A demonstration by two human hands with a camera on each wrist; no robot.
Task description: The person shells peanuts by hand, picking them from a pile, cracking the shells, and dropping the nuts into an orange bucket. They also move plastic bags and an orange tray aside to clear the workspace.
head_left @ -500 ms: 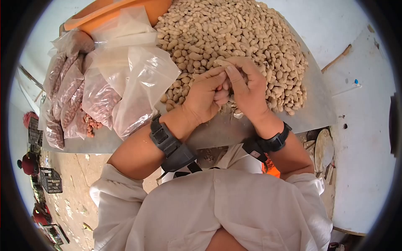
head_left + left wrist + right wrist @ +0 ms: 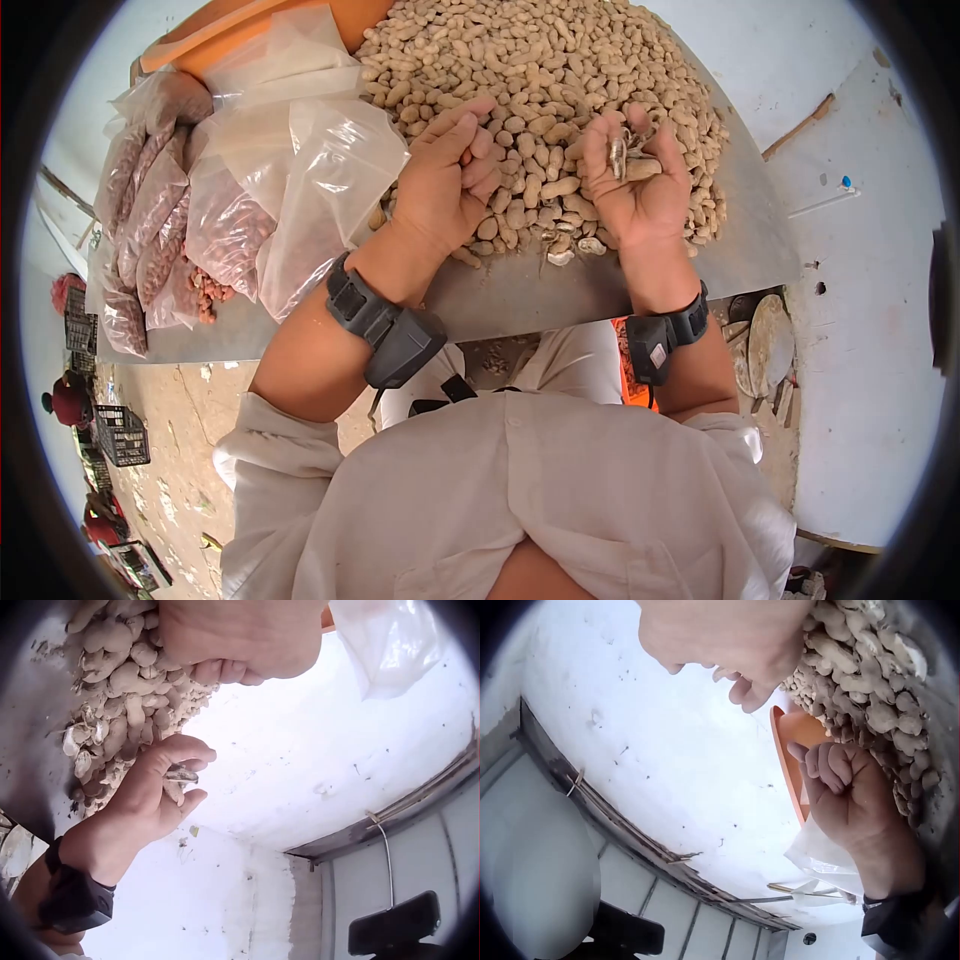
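Over the near part of a big heap of unshelled peanuts (image 2: 540, 70), the two hands are apart. The left hand (image 2: 440, 185) has its fingers curled in; a bit of reddish kernel (image 2: 467, 157) shows between them. In the right wrist view, the left hand (image 2: 855, 791) is seen with fingers folded to the palm. Palm up, the right hand (image 2: 643, 195) holds broken peanut shells (image 2: 618, 158) in bent fingers. The left wrist view also shows these shells (image 2: 178, 778) between the right hand's (image 2: 139, 795) thumb and fingers.
Clear plastic bags of reddish kernels (image 2: 160, 215) lie at the left, with loose kernels (image 2: 208, 292) beside them. Behind is an orange basin (image 2: 230, 35). Empty shells (image 2: 562, 250) lie at the heap's near edge on the metal tabletop (image 2: 500, 300). A wall (image 2: 860, 260) stands to the right.
The hands were together over the heap and have separated, left hand to the left, right hand to the right. The right hand has turned palm up, showing broken shells.
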